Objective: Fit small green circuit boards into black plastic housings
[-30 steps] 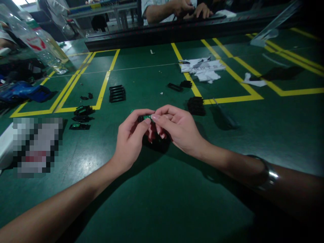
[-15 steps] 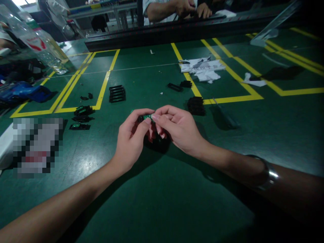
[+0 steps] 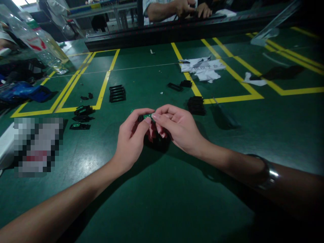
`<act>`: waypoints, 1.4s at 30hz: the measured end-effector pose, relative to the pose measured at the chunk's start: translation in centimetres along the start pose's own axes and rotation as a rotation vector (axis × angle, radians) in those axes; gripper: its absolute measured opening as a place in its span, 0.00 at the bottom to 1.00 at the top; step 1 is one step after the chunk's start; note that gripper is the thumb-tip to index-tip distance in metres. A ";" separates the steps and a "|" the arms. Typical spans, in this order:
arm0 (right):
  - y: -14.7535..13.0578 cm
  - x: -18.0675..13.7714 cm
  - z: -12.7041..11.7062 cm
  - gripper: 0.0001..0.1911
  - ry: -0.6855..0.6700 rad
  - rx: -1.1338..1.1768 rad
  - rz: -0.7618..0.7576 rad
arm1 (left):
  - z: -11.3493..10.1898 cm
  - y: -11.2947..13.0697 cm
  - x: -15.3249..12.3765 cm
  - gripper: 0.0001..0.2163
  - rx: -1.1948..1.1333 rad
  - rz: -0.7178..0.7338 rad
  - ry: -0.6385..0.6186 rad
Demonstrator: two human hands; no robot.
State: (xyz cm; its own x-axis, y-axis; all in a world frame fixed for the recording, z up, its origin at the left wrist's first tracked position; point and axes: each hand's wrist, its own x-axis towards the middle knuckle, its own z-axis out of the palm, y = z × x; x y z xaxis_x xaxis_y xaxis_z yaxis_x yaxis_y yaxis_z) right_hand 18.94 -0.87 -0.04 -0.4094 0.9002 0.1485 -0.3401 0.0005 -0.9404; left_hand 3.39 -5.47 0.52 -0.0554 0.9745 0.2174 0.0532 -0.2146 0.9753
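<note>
Over the table (image 3: 162, 195), the left hand (image 3: 131, 136) and right hand (image 3: 179, 130) still pinch a small black part (image 3: 141, 118) with a green board (image 3: 146, 116) (partly hidden); hardly anything has shifted, so handling looks ongoing.

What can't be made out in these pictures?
All in the head view:
- Part: partly hidden by the left hand and right hand.
- Print on the white scrap: too small and blurred.
- Pixelated item: detail masked by blocks.
- Person opposite: head cut off by the top edge.
</note>
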 end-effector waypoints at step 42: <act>-0.5 -0.4 0.5 0.16 0.069 -0.147 -0.045 | 0.4 -0.5 0.3 0.16 -0.027 0.013 0.024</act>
State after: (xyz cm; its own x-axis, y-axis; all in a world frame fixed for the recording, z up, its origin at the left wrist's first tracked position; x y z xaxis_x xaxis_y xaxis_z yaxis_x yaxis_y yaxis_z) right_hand 18.84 -1.42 0.57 -0.3359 0.9254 0.1753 -0.2270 0.1011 -0.9686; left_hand 3.70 -5.05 0.03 -0.0791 0.9698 0.2306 0.0267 -0.2291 0.9730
